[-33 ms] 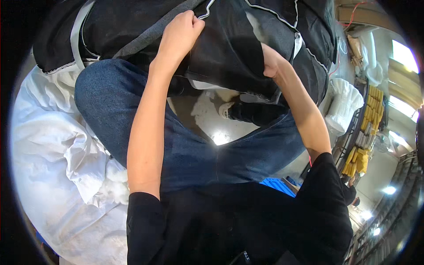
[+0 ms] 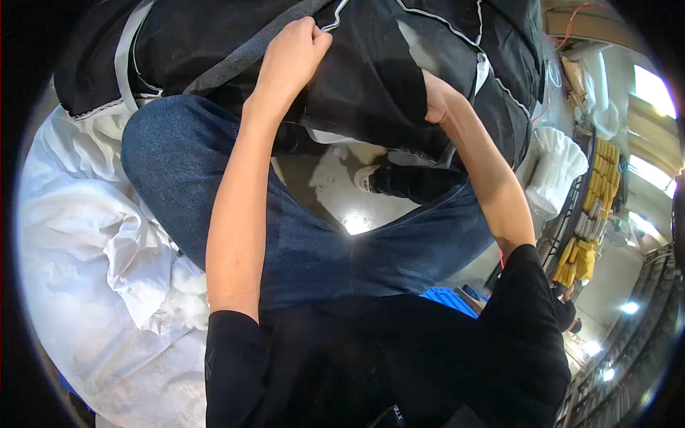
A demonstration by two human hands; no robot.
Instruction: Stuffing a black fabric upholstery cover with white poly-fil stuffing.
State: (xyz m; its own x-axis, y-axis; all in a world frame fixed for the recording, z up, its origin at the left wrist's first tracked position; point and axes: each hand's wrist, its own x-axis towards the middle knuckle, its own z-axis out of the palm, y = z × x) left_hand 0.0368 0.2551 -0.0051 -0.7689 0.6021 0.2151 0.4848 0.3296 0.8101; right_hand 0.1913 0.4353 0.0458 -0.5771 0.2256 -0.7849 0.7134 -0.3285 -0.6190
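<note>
A large black fabric cover with white piping spreads over my knees and across the far side of the view. My left hand is closed in a fist on the cover's edge, beside a strip of white piping. Under a flap to the right, my right hand reaches inside the cover; its fingers are hidden by the cloth, with only the wrist and the base of the hand showing. A grey band of cloth crosses the cover left of my fist. Something pale shows through the opening.
White sheeting with loose white stuffing lies at my left. On the right are a plastic-wrapped white roll and a rack of yellow bundles. Another person is at the far right. A blue item lies behind my right side.
</note>
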